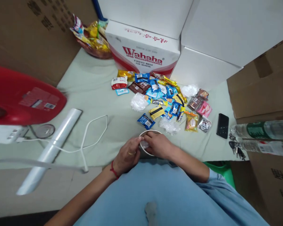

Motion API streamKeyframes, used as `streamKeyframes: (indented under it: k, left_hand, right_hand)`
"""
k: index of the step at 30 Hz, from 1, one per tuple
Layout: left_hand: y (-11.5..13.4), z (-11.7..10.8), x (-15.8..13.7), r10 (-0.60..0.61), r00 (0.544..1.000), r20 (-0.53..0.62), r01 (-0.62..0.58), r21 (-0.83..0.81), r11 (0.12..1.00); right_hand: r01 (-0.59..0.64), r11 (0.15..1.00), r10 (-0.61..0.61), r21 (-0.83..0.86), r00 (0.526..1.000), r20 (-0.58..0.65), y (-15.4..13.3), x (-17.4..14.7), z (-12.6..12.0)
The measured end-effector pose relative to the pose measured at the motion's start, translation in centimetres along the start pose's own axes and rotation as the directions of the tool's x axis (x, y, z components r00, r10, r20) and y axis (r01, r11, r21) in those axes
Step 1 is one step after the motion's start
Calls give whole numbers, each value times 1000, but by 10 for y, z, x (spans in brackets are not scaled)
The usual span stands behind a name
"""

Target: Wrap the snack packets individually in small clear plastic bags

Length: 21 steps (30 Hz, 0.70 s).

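At lower centre, one left hand (128, 153), one right hand (158, 145) and one cup (154, 131). Around the middle, three crumpled clear plastic wads (139, 102), one pink packet (204, 109), and many other snack packets (157, 111) — overlapping, so not exactly countable. Far right, two bottles (269, 129) and one phone (223, 125); upper left, one basket (100, 54); left, one roll (61, 131).

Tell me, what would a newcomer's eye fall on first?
Probably the heap of shiny, colourful snack packets before the white cardboard Wahaha box. Then the big red plastic object at the picture's left edge. Low centre, the bare left hand and bare right hand meet at the round, white-rimmed container.
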<state>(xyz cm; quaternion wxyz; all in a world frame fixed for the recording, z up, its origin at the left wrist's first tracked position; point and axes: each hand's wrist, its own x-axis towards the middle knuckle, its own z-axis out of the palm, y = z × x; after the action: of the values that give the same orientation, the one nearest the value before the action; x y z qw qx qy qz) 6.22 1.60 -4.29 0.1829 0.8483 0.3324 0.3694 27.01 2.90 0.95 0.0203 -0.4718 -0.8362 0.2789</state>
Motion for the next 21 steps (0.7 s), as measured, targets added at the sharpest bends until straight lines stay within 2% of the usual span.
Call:
streamKeyframes:
  k: [2,4,6,7,8,9,11,12,13,14,16,17,19,21]
  left_hand:
    - [0,-2,4,12,1000,29,-12,-5,1000]
    - [0,-3,6,-2,997,72,2,-1,1000]
    - [-1,-4,6,8,994,111,-7,-11,1000]
    - [-1,-5,5,19,992,127,-18,-12,1000]
    - [-1,-6,5,30,989,142,-29,-6,1000]
    - [-1,-7,4,39,986,160,-41,7,999]
    - [1,-8,3,54,978,200,-63,42,997]
    - [2,-9,3,58,975,213,-72,57,996]
    - [3,-10,3,62,974,217,-78,69,995]
    - [4,-10,3,65,976,210,-83,80,993]
    - [7,-10,5,76,981,179,-96,104,990]
    - [8,-10,5,86,982,170,-107,118,987]
    - [10,-10,6,117,974,191,-145,138,980]
    - [11,-10,7,151,959,239,-186,132,974]
  right_hand:
    - [92,988,-77,125,990,-122,6,-16,-3]
    - [198,948,-116,250,944,-308,14,-34,-11]
    - [250,905,-54,345,870,-490,24,-50,-23]
    - [240,893,21,382,825,-565,31,-57,-31]
    - [203,886,122,418,767,-630,40,-61,-39]
    - [153,878,235,453,687,-688,52,-64,-49]
    - [45,850,446,525,470,-762,85,-62,-69]
    - [10,838,506,545,358,-785,106,-57,-80]
    - [-25,830,539,557,291,-790,129,-49,-90]
    - [-83,832,551,549,245,-798,152,-40,-101]
    - [-283,821,551,496,169,-817,198,-18,-120]
    - [-416,780,568,467,159,-808,218,-6,-127]
    - [-641,663,659,387,255,-708,247,19,-137]
    - [-702,620,719,350,328,-613,263,39,-142]
